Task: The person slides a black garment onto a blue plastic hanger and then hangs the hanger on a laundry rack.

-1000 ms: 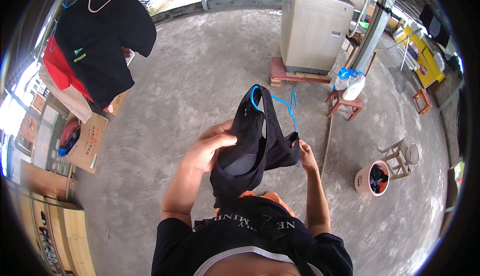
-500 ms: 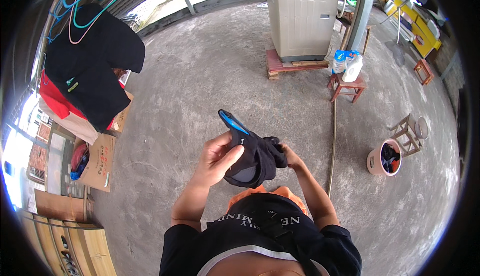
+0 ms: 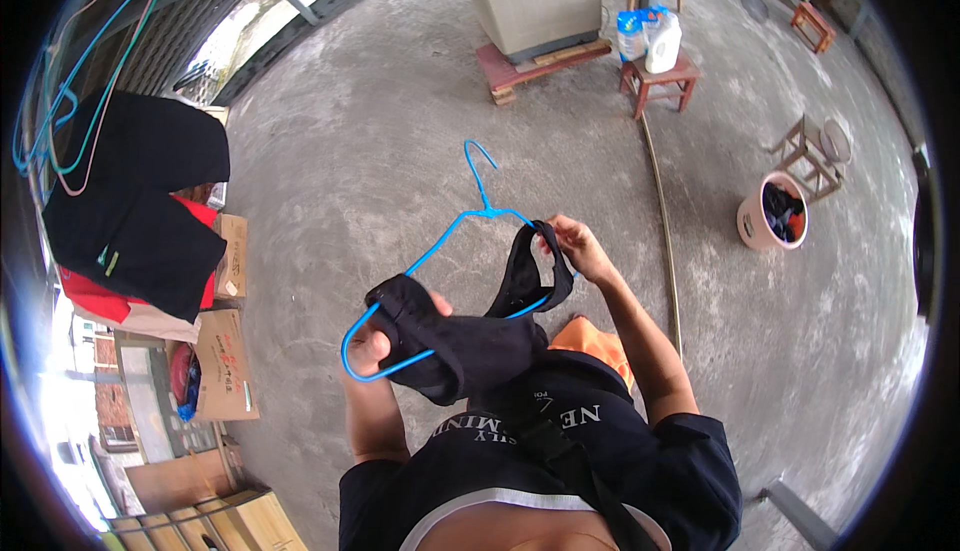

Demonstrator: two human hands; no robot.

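In front of my body, a small black undergarment (image 3: 490,346) hangs with its loops around the two arms of a blue hanger (image 3: 487,212). The hanger's hook points away from me. My left hand (image 3: 372,346) is at the hanger's left end, its fingers closed around the garment and partly hidden behind the cloth. On the other side, my right hand (image 3: 578,249) pinches the garment's edge by the hanger's right arm. The middle of the cloth sags toward my shirt.
Black trousers (image 3: 135,201) hang at the left near more hangers (image 3: 65,111), above cardboard boxes (image 3: 228,366). Ahead is a washing machine (image 3: 530,1) on a red pallet (image 3: 500,69). To the right are a stool (image 3: 660,77) with detergent and a pink bucket (image 3: 765,236) of clothes.
The garment was bunched between my hands; now it is spread along the blue hanger, which shows fully. My right hand has moved farther away from my body. The view has shifted.
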